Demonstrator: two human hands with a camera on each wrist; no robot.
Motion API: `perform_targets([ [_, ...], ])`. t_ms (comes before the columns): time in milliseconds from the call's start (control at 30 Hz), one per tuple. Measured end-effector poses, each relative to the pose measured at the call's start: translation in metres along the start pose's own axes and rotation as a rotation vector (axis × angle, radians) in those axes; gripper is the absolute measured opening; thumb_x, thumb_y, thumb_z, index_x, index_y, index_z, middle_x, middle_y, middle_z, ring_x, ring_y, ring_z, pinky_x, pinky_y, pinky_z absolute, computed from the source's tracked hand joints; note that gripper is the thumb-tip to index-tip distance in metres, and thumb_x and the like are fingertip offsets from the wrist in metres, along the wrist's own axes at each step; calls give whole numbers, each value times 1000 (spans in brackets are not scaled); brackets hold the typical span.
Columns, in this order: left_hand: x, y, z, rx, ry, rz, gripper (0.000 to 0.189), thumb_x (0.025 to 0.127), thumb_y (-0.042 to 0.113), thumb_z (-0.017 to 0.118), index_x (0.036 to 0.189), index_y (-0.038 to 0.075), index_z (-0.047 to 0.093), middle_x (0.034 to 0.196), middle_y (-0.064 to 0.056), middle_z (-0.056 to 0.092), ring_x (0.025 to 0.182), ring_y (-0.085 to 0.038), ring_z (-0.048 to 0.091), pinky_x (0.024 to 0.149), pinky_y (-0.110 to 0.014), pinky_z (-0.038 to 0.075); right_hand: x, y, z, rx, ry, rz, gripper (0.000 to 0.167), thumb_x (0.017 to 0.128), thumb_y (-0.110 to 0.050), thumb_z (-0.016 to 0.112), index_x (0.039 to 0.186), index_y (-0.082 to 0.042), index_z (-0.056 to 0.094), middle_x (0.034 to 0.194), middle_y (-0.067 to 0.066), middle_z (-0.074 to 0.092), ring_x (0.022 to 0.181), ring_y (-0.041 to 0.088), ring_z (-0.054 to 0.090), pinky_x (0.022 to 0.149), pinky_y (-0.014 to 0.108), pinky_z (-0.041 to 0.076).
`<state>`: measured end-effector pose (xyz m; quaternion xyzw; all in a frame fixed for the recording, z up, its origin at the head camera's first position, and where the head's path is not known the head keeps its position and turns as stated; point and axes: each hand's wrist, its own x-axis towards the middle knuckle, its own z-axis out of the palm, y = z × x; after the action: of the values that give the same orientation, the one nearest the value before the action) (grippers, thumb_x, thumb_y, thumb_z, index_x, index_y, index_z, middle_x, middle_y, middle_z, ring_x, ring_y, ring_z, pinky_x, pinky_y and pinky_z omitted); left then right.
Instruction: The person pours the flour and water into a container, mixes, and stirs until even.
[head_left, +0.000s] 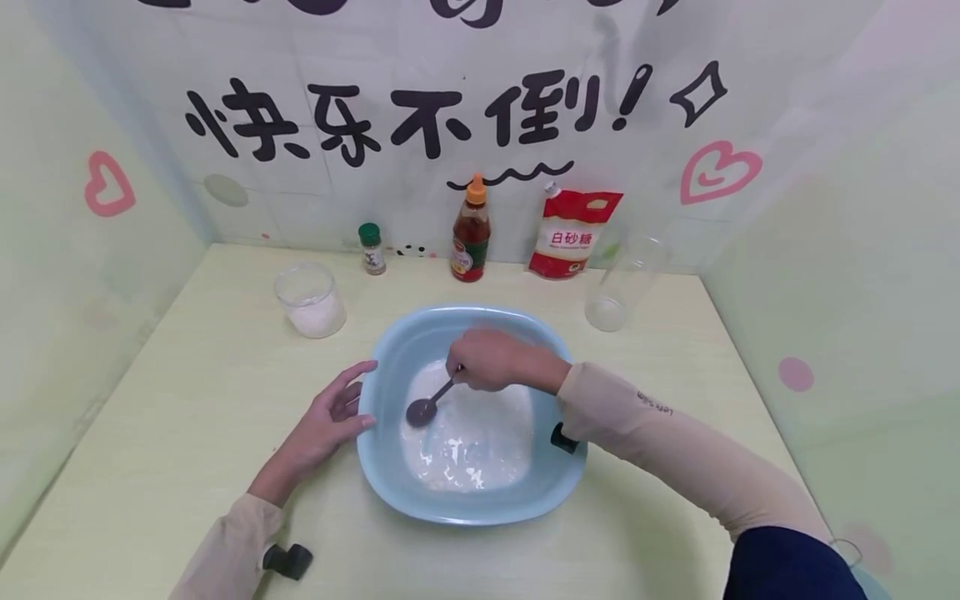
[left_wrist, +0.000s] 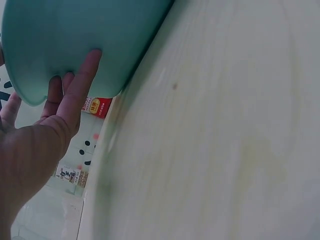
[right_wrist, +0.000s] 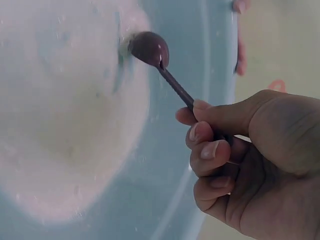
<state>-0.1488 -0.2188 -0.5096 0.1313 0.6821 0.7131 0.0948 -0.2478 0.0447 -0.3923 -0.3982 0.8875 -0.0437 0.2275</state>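
A light blue basin point(head_left: 471, 510) stands on the table with a milky white liquid point(head_left: 480, 442) in its bottom. My right hand point(head_left: 487, 360) reaches in over the far right rim and grips the handle of a dark brown-purple spoon point(head_left: 422, 412). In the right wrist view, thumb and curled fingers wrap the handle, and the bowl of the spoon point(right_wrist: 150, 48) is at the liquid's edge. My left hand point(head_left: 326, 429) rests against the basin's left side. The left wrist view shows its fingers point(left_wrist: 80, 90) extended along the basin's outer wall point(left_wrist: 85, 30).
Along the back stand a green-capped shaker point(head_left: 371, 250), an orange-capped sauce bottle point(head_left: 472, 237) and a red sugar pouch point(head_left: 573, 233). A glass of white powder point(head_left: 315, 310) is at back left. A clear glass point(head_left: 607, 310) stands at back right. Walls enclose the table point(head_left: 180, 400).
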Motion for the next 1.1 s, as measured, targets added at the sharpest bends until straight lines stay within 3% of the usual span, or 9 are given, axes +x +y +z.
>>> perform_targets([
  [100,0,1,0,-4,-4,-1,70,90,-4,63,153,13,36,133,-21,54,114,-6,64,88,-28,57,-7,-8,6,27,-66,-17,17,94,-18,69,108,-21,77,94,-7,71,83,12,60,74,23,51],
  [200,0,1,-1,-1,-8,-1,70,91,-4,63,153,12,35,130,-11,56,114,-7,64,88,-28,57,-17,-12,11,54,-141,-9,16,94,-18,70,108,-22,77,93,-8,68,84,13,58,74,23,50],
  [367,0,0,-3,28,-3,-19,71,91,-2,64,153,13,34,131,-6,55,113,-6,64,87,-29,58,-36,-3,11,73,-212,63,12,93,-16,71,103,-20,77,90,-7,66,84,14,58,76,25,50],
  [533,0,1,-4,31,-6,-29,72,91,-2,65,154,13,33,129,-1,56,113,-5,64,87,-29,58,-50,25,2,23,-195,131,7,92,-13,71,95,-18,75,86,-3,66,81,16,58,75,27,52],
  [700,0,1,-4,9,-6,-9,71,90,-3,64,153,13,35,125,2,59,112,-7,65,86,-28,58,-47,46,-12,-19,-58,189,6,93,-12,68,94,-14,74,84,2,65,78,19,58,72,29,52],
  [867,0,-1,-2,-5,-5,9,70,90,-6,62,153,14,37,125,1,59,112,-7,65,86,-28,58,-28,42,-11,-7,9,110,11,95,-14,67,100,-13,77,86,2,70,77,19,58,71,27,51],
  [967,0,-2,-1,-3,-1,9,70,90,-6,62,153,14,37,126,0,59,113,-7,65,87,-27,58,-18,30,-5,10,3,28,14,95,-14,66,102,-14,78,90,1,72,79,17,60,75,27,52],
  [1100,1,-1,0,7,2,8,71,90,-5,62,153,14,36,127,-2,59,113,-6,65,88,-27,57,-13,11,2,55,-60,-16,14,95,-14,68,103,-18,78,91,-3,73,80,14,61,75,25,52],
])
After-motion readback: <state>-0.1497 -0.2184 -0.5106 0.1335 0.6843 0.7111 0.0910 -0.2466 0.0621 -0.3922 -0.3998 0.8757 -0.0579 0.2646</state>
